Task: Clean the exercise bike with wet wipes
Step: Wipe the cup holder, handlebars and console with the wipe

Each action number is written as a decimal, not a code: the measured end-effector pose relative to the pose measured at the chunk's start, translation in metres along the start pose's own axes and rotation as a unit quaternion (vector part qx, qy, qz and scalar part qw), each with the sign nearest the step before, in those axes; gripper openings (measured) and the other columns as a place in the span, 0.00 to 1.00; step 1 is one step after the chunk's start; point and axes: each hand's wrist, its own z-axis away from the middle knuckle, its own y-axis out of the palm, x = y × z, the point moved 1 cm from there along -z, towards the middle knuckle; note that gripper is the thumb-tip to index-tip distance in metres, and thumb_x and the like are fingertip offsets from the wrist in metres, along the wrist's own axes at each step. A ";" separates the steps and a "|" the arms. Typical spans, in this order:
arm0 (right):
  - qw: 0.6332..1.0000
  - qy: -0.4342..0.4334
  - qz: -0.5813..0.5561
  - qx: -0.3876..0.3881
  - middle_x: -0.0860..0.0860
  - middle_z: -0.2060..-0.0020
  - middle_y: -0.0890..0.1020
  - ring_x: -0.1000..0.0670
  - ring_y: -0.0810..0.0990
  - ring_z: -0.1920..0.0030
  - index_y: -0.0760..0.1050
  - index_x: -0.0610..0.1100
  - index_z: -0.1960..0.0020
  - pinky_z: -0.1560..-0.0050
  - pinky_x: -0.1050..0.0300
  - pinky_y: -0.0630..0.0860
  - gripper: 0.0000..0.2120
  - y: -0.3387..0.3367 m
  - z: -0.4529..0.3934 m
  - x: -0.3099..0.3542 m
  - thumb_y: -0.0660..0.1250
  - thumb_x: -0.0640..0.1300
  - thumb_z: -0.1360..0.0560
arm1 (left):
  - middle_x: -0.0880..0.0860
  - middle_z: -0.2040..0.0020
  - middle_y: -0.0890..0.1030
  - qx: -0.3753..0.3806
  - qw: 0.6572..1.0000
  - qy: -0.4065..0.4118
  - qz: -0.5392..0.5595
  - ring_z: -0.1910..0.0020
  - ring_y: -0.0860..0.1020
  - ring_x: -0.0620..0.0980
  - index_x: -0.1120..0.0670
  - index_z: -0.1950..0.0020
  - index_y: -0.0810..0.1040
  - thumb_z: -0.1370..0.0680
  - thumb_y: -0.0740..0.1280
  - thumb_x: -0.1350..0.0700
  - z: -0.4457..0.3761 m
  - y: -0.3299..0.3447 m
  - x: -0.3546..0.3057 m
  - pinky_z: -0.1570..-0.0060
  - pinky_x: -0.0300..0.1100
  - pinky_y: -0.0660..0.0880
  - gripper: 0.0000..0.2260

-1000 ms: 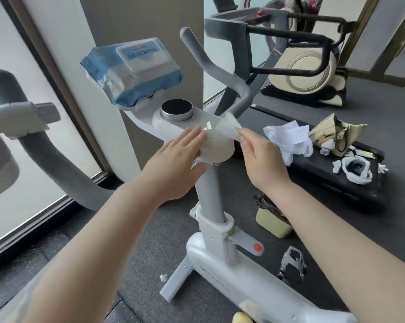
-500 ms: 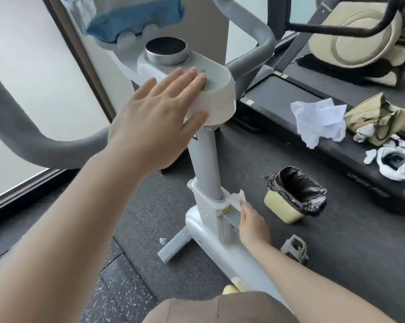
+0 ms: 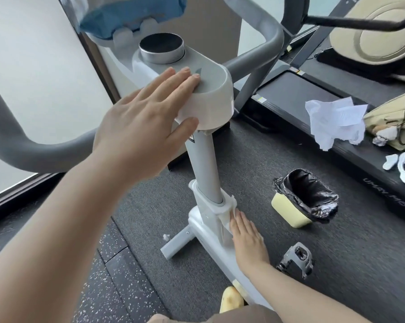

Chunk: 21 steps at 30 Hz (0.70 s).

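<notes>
The white and grey exercise bike (image 3: 202, 159) stands in front of me. My left hand (image 3: 138, 127) lies on its handlebar head, fingers flat on top and thumb hooked under the white housing. Low down, my right hand (image 3: 246, 238) presses a white wet wipe (image 3: 226, 220) flat against the white clamp where the grey stem enters the frame. The blue pack of wet wipes (image 3: 131, 12) rests on the holder above the round black knob (image 3: 162, 47).
A small yellow bin with a black liner (image 3: 306, 197) stands on the carpet to the right, and a grey pedal (image 3: 297, 257) lies nearer me. On the treadmill (image 3: 301, 94) behind lie a crumpled white bag (image 3: 332, 122) and a beige bag (image 3: 392, 120).
My right hand has dropped with the wipe from the handlebar head to the stem clamp and now lies flatter against it. My left hand stays on the head. The view has tilted down.
</notes>
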 end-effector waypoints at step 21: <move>0.678 0.146 -0.719 0.044 0.45 0.44 0.82 0.49 0.81 0.45 0.78 0.47 0.41 0.41 0.53 0.75 0.17 -0.197 -0.075 0.083 0.53 0.51 0.18 | 0.35 0.23 0.48 0.008 1.000 -0.007 0.011 0.25 0.43 0.35 0.39 0.23 0.46 0.21 0.46 0.40 0.001 -0.001 0.000 0.27 0.37 0.47 0.26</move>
